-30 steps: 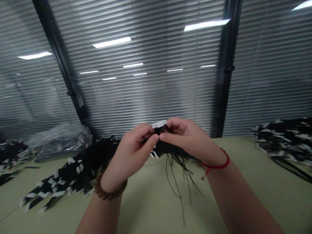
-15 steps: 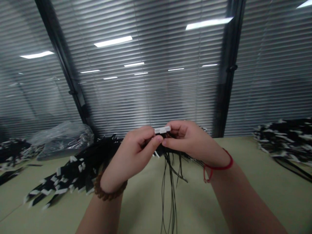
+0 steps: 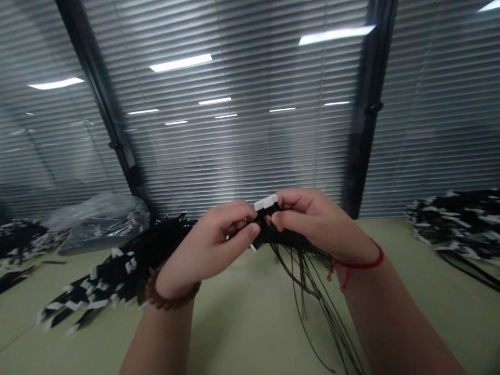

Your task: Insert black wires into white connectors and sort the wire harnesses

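Observation:
Between both hands, a white plug connector (image 3: pixel 266 202) sits tilted, its right end higher, on a black wire harness (image 3: pixel 265 212). My left hand (image 3: pixel 224 234) pinches the harness just below the connector's left end, thumb and forefinger closed. My right hand (image 3: pixel 302 214) closes around the connector's right end and the dark part below it. Thin dark wires (image 3: pixel 318 289) hang from under the right hand and sweep down to the lower right. Fingers partly hide the black part, so its full shape cannot be made out.
On the left of the pale green table (image 3: pixel 234 333) lies a pile of black harnesses with white connectors (image 3: pixel 105 281). Behind it is a clear plastic bag (image 3: pixel 101 221). Another harness pile (image 3: pixel 461 224) lies at the right. Window blinds (image 3: pixel 242 156) stand behind the table.
The connector has tilted, its right end rising, and now shows a smoother face. The hanging wires have swung from straight down to the lower right. Both hands keep hold, the right slightly farther right.

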Available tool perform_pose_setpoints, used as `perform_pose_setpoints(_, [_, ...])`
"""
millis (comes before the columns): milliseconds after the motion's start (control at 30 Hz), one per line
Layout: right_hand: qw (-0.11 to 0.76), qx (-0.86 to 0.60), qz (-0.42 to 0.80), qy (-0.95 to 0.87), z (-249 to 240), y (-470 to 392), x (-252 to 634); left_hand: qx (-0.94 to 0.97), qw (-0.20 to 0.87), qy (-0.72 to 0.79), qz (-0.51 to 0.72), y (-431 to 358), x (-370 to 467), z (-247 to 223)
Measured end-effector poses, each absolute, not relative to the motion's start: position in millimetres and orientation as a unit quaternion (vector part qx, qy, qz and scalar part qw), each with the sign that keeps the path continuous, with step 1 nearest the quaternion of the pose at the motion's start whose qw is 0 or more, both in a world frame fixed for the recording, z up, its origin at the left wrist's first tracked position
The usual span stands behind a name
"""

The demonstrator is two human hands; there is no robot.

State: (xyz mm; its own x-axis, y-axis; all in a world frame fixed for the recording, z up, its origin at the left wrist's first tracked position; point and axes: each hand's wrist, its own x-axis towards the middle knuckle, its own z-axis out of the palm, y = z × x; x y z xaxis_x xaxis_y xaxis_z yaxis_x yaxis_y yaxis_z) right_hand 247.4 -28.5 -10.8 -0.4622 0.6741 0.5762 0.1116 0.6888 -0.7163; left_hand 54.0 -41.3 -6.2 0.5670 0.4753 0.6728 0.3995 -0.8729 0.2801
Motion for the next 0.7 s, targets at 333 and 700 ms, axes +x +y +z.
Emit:
perform_pose_setpoints(333, [0.499, -0.21, 0.165, -0.824, -14.0, -29.6, 244.9, 0.834, -0.074, 0.16, 0.522, -27.5, 55.6, -13.4])
perform_pose_setpoints(700, [0.561, -0.301, 0.041, -0.77, -15.6, -25.8, 240.9, 0.816, 0.178, 0.178, 0.521, -18.9, 60.8, -19.8])
